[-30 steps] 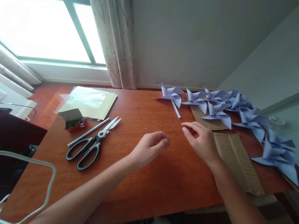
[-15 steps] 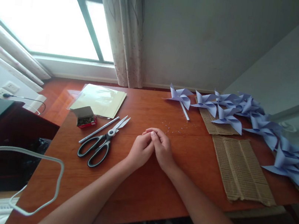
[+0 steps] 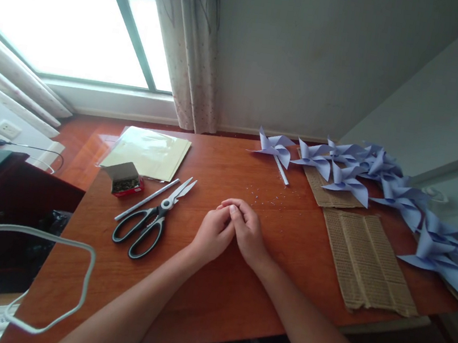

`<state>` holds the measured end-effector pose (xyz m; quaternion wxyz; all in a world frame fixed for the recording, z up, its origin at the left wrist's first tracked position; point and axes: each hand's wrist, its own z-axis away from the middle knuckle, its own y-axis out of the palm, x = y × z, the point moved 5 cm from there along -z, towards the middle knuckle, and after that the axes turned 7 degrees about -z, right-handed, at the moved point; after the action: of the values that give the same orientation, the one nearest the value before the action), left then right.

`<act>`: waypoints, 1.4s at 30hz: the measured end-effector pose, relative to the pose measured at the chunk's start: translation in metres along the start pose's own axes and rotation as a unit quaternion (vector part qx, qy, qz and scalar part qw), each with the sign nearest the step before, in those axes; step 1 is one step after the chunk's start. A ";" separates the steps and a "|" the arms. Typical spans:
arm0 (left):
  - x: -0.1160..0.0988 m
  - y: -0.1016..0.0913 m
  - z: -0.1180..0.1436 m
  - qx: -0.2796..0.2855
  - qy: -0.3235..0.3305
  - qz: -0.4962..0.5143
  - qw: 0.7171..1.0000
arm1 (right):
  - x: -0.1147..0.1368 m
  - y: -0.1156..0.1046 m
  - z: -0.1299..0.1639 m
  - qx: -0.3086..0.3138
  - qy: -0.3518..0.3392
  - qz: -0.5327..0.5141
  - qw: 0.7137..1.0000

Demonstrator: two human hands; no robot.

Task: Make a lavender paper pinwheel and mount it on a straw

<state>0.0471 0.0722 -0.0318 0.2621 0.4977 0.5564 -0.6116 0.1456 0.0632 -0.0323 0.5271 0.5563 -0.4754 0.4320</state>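
Note:
My left hand [image 3: 213, 233] and my right hand [image 3: 250, 235] rest together on the wooden table, fingers folded over each other. Both are closed, and no object shows in them. Left of them lie scissors [image 3: 166, 204] with black and grey handles, blades partly apart and pointing away. Beside the scissors is a thin white paper stick [image 3: 145, 200]. A small red box [image 3: 127, 185] with its lid up holds many tiny metal pieces. Behind it, pale yellow paper sheets [image 3: 150, 151] lie in a clear sleeve.
Lilac paper pinwheels [image 3: 347, 180] line the table's far right side; one pinwheel [image 3: 276, 145] has a white stick. Corrugated cardboard [image 3: 370, 264] lies at right. Small scraps [image 3: 266, 197] dot the tabletop [image 3: 200, 305]. A white cable [image 3: 89, 271] loops at left.
The view has shifted slightly, so the things on the table appear a little further left. My hands stay folded together in the same place.

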 end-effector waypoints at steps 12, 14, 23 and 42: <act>0.003 0.002 -0.001 0.006 0.012 -0.011 1.000 | -0.001 0.000 0.000 -0.006 -0.015 0.017 1.000; 0.003 0.002 -0.001 0.005 0.013 -0.013 1.000 | -0.001 0.000 0.000 -0.006 -0.017 0.020 1.000; -0.001 0.000 -0.002 0.007 0.024 -0.043 0.999 | -0.002 -0.001 -0.001 -0.002 -0.030 0.047 0.998; -0.002 -0.121 -0.064 -0.123 -0.148 -0.515 0.835 | 0.003 -0.003 -0.003 0.001 -0.096 0.184 0.978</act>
<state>-0.0377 0.1615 0.0278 0.0472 0.0065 0.7575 -0.6511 0.1487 0.0657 -0.0298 0.3900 0.4992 -0.6177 0.4661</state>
